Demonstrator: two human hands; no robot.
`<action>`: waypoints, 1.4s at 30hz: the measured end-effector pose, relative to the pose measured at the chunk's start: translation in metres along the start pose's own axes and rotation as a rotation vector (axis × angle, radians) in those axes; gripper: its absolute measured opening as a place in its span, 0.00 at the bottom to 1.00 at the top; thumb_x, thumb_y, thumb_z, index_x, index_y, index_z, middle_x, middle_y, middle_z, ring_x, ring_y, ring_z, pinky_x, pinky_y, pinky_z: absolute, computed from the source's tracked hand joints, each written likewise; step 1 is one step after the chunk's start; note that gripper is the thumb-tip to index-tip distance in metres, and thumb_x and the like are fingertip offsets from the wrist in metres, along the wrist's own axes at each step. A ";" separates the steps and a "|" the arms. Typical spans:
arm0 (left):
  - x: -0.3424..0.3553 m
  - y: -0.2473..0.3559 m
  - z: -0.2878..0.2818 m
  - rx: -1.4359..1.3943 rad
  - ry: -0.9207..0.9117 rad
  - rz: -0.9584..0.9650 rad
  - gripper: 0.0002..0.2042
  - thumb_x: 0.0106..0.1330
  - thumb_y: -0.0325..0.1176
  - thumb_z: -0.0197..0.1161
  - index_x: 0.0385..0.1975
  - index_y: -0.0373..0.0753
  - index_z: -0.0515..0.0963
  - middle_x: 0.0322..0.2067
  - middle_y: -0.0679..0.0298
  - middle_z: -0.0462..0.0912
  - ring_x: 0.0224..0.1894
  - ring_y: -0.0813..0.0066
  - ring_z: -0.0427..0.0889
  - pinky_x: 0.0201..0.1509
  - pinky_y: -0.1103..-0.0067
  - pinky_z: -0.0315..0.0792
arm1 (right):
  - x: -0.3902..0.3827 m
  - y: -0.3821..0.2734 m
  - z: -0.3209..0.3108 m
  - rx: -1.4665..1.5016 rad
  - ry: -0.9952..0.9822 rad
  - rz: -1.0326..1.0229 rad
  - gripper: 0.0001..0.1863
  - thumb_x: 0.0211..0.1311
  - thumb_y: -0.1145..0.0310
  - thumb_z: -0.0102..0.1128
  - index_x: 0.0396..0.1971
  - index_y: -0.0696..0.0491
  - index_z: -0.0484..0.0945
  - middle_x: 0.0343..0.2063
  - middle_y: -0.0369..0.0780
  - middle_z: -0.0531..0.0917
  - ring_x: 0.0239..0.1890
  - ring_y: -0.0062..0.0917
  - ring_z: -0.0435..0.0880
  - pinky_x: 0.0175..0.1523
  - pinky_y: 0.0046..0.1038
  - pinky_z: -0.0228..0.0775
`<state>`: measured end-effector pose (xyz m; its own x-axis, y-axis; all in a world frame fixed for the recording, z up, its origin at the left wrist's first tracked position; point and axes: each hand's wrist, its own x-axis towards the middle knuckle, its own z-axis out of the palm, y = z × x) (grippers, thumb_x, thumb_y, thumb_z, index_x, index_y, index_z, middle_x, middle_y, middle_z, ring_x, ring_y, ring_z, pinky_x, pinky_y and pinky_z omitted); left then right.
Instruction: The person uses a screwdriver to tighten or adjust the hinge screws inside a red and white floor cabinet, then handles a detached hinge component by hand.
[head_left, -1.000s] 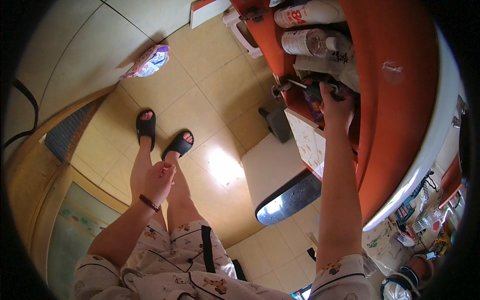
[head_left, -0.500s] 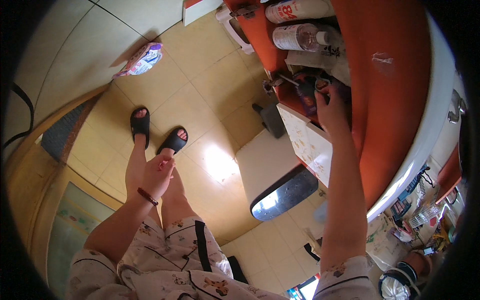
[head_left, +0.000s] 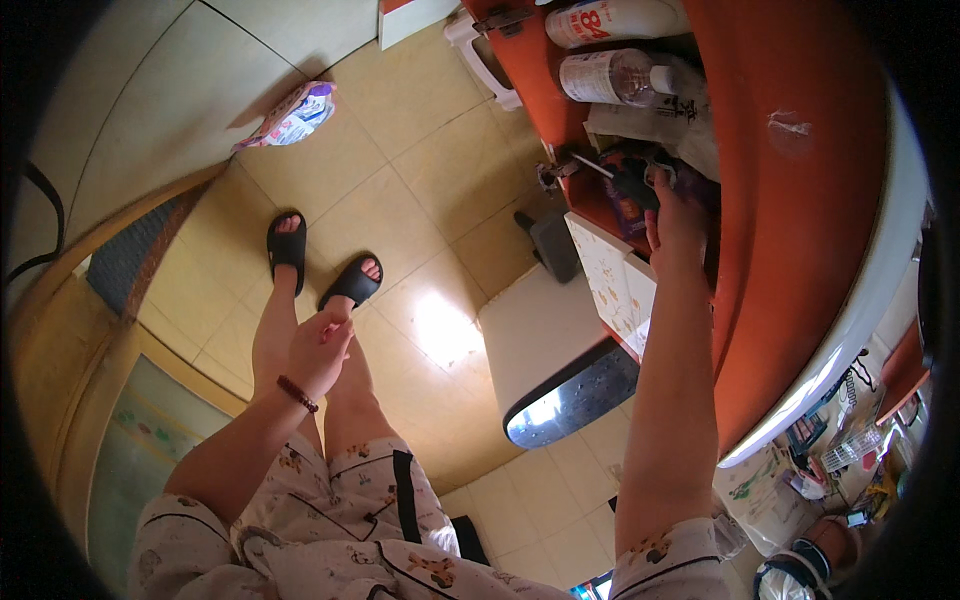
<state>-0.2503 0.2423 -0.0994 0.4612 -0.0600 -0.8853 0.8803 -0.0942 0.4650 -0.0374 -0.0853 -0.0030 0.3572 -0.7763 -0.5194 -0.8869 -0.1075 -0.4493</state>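
My right hand (head_left: 682, 215) reaches into the orange cabinet (head_left: 765, 230) under the basin. Its fingers are closed on a dark handle, which looks like that of a screwdriver (head_left: 630, 186), with a thin pale shaft pointing to the upper left. Part of the handle is hidden by the fingers. A dark purple packet (head_left: 625, 215) lies beside and behind it. My left hand (head_left: 320, 352), with a beaded bracelet at the wrist, hangs in front of my legs. Its fingers are curled in, and nothing shows between them.
A white bottle (head_left: 615, 22), a clear plastic bottle (head_left: 610, 78) and a pale plastic bag (head_left: 640, 120) sit in the cabinet. Its patterned door (head_left: 610, 280) hangs open. Below stands a bin with a shiny lid (head_left: 570, 395). A colourful package (head_left: 295, 115) leans on the wall.
My right hand has shifted a little rightward and down, its fingers now around the dark handle; the shaft sticks out more plainly. The view has moved slightly. My left hand stays curled.
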 end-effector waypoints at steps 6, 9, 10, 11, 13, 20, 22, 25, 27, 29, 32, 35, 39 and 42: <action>-0.002 0.022 0.010 0.074 0.041 0.022 0.05 0.56 0.30 0.54 0.24 0.35 0.72 0.15 0.69 0.70 0.18 0.85 0.69 0.20 0.87 0.66 | 0.017 0.004 0.011 -0.535 0.175 -0.337 0.17 0.39 0.62 0.66 0.27 0.55 0.73 0.26 0.37 0.76 0.26 0.20 0.73 0.28 0.21 0.66; 0.000 0.034 0.019 -0.007 0.049 0.046 0.06 0.55 0.30 0.54 0.24 0.34 0.72 0.15 0.68 0.70 0.17 0.84 0.69 0.20 0.86 0.66 | 0.004 0.004 0.013 -0.647 0.158 -0.645 0.13 0.40 0.63 0.63 0.24 0.55 0.73 0.26 0.41 0.76 0.31 0.30 0.75 0.37 0.28 0.66; 0.001 0.033 0.022 -0.007 0.051 0.038 0.06 0.55 0.30 0.54 0.24 0.34 0.72 0.15 0.68 0.70 0.17 0.84 0.69 0.20 0.86 0.66 | 0.000 0.003 0.012 -0.704 0.117 -0.707 0.13 0.42 0.62 0.61 0.25 0.53 0.72 0.31 0.44 0.76 0.36 0.36 0.75 0.41 0.31 0.66; 0.003 0.034 0.025 -0.052 0.057 0.053 0.06 0.55 0.30 0.54 0.23 0.34 0.72 0.15 0.67 0.71 0.17 0.84 0.70 0.20 0.86 0.66 | -0.001 0.004 0.008 -0.702 0.112 -0.710 0.13 0.42 0.62 0.61 0.25 0.53 0.72 0.31 0.44 0.76 0.36 0.36 0.75 0.41 0.31 0.66; 0.004 0.042 0.026 -0.005 0.054 0.121 0.07 0.55 0.31 0.54 0.22 0.33 0.72 0.15 0.67 0.71 0.17 0.83 0.70 0.20 0.86 0.65 | 0.000 0.008 -0.003 -0.681 0.010 -0.839 0.10 0.43 0.65 0.60 0.26 0.53 0.72 0.32 0.43 0.75 0.38 0.34 0.74 0.43 0.30 0.65; 0.014 0.025 0.021 0.078 0.112 0.199 0.08 0.56 0.31 0.54 0.22 0.33 0.72 0.15 0.67 0.71 0.18 0.83 0.70 0.20 0.86 0.65 | -0.003 0.007 -0.008 -0.869 -0.068 -1.024 0.09 0.42 0.71 0.61 0.25 0.55 0.72 0.33 0.42 0.74 0.39 0.35 0.73 0.43 0.30 0.65; 0.007 0.036 0.019 0.056 0.081 0.055 0.07 0.56 0.31 0.53 0.23 0.34 0.71 0.15 0.67 0.71 0.18 0.84 0.70 0.20 0.86 0.65 | 0.000 0.001 -0.007 -0.910 -0.099 -1.133 0.10 0.41 0.71 0.62 0.25 0.54 0.73 0.32 0.42 0.75 0.36 0.36 0.74 0.40 0.31 0.66; 0.004 0.034 0.017 0.033 0.052 0.048 0.06 0.56 0.31 0.54 0.24 0.34 0.71 0.16 0.67 0.71 0.19 0.84 0.70 0.20 0.86 0.66 | -0.008 -0.005 0.005 -0.957 -0.024 -1.111 0.09 0.43 0.68 0.60 0.26 0.53 0.74 0.30 0.44 0.77 0.35 0.35 0.76 0.38 0.31 0.68; 0.001 0.033 0.014 0.003 0.059 0.045 0.06 0.56 0.31 0.54 0.24 0.35 0.71 0.16 0.67 0.71 0.19 0.85 0.70 0.21 0.87 0.66 | -0.017 -0.011 0.022 -1.020 0.013 -1.029 0.09 0.44 0.67 0.59 0.27 0.53 0.75 0.31 0.44 0.77 0.34 0.36 0.77 0.37 0.32 0.69; -0.003 0.043 0.014 -0.056 0.015 0.001 0.06 0.56 0.31 0.54 0.23 0.35 0.70 0.16 0.68 0.71 0.19 0.86 0.70 0.21 0.88 0.65 | -0.022 -0.024 0.035 -1.114 0.022 -0.893 0.12 0.48 0.62 0.55 0.29 0.54 0.75 0.32 0.46 0.77 0.34 0.37 0.78 0.36 0.34 0.71; -0.008 0.050 0.016 -0.127 0.012 0.007 0.06 0.57 0.31 0.53 0.22 0.36 0.70 0.17 0.70 0.71 0.19 0.87 0.69 0.21 0.89 0.65 | -0.025 -0.031 0.055 -1.118 0.166 -0.789 0.13 0.44 0.61 0.59 0.23 0.56 0.77 0.24 0.45 0.79 0.28 0.38 0.78 0.34 0.31 0.70; -0.015 0.048 0.013 -0.120 -0.010 0.018 0.08 0.58 0.33 0.53 0.25 0.35 0.71 0.20 0.69 0.73 0.17 0.88 0.68 0.20 0.90 0.65 | -0.029 -0.037 0.056 -1.121 0.160 -0.751 0.14 0.43 0.62 0.60 0.27 0.56 0.76 0.26 0.45 0.79 0.29 0.37 0.78 0.35 0.31 0.70; -0.019 0.041 0.003 -0.069 -0.021 -0.021 0.08 0.59 0.34 0.53 0.28 0.34 0.71 0.22 0.68 0.74 0.16 0.88 0.68 0.19 0.91 0.64 | -0.023 -0.031 0.032 -1.046 -0.046 -0.932 0.17 0.43 0.63 0.61 0.31 0.58 0.71 0.28 0.47 0.77 0.35 0.38 0.76 0.39 0.32 0.67; -0.017 0.036 -0.002 -0.068 -0.011 -0.015 0.08 0.59 0.34 0.53 0.28 0.34 0.71 0.22 0.68 0.74 0.17 0.89 0.68 0.19 0.91 0.64 | -0.026 -0.025 0.017 -1.090 -0.147 -0.877 0.14 0.45 0.65 0.60 0.28 0.58 0.71 0.27 0.47 0.77 0.34 0.39 0.75 0.38 0.33 0.67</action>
<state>-0.2263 0.2420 -0.0674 0.4466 -0.0698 -0.8920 0.8930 -0.0274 0.4493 -0.0197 -0.0516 0.0095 0.8719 -0.1431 -0.4684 -0.1171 -0.9895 0.0843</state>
